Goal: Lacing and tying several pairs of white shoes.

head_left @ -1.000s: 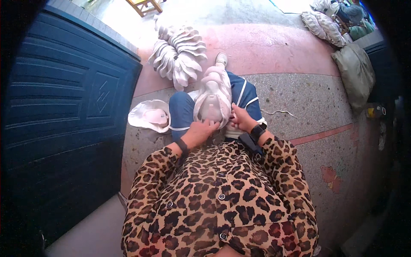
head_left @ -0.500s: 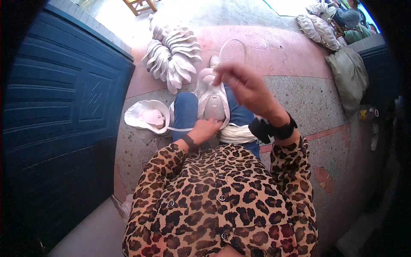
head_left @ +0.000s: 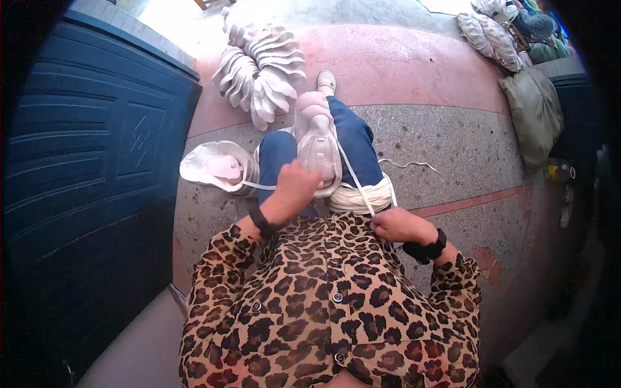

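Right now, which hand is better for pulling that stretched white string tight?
Probably the right hand: it grips the white string, which stretches to it from the pale shoe upper. The left hand is at the upper instead.

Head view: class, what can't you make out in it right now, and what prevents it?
In the head view:
- Left hand: motion blur; whether it grips or only touches the white shoe upper is unclear.
- White lace: one stretch is hidden inside the closed right hand.
- Wooden furniture: cut off by the top edge.
- Grey-green sack: its cloth hides any contents.
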Tool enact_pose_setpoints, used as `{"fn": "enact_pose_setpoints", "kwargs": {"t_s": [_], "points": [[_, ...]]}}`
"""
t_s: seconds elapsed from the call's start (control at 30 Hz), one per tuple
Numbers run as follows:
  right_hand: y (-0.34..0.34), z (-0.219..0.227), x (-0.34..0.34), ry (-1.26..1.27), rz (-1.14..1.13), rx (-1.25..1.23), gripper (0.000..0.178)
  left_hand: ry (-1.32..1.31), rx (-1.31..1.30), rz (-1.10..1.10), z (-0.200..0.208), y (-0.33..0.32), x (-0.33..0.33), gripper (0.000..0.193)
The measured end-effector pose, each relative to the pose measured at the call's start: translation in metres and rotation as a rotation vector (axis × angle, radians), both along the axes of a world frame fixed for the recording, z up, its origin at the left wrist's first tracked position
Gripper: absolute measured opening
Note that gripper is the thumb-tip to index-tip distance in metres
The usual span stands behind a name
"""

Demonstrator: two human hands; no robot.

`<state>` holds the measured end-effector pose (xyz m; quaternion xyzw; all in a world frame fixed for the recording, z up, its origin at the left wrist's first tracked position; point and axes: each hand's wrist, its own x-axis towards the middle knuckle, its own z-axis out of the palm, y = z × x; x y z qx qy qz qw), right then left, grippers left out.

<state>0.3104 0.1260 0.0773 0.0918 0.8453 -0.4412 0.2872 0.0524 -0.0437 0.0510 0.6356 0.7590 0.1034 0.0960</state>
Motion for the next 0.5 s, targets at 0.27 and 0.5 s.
{"fn": "enact_pose_setpoints", "kwargs": {"t_s": [0.27,0.5], "points": [[-0.015,-0.012,-0.049,0.07,-0.178,-0.57,0.019,-1.612,-0.336,0.278,-0.016,0.049,0.007,0.026],[-0.023,0.001,-0.07,0.153,-0.202,-0.723,0.031,-1.453,-0.378,0.335,-0.008,0.026,-0.001,0.02]]}}
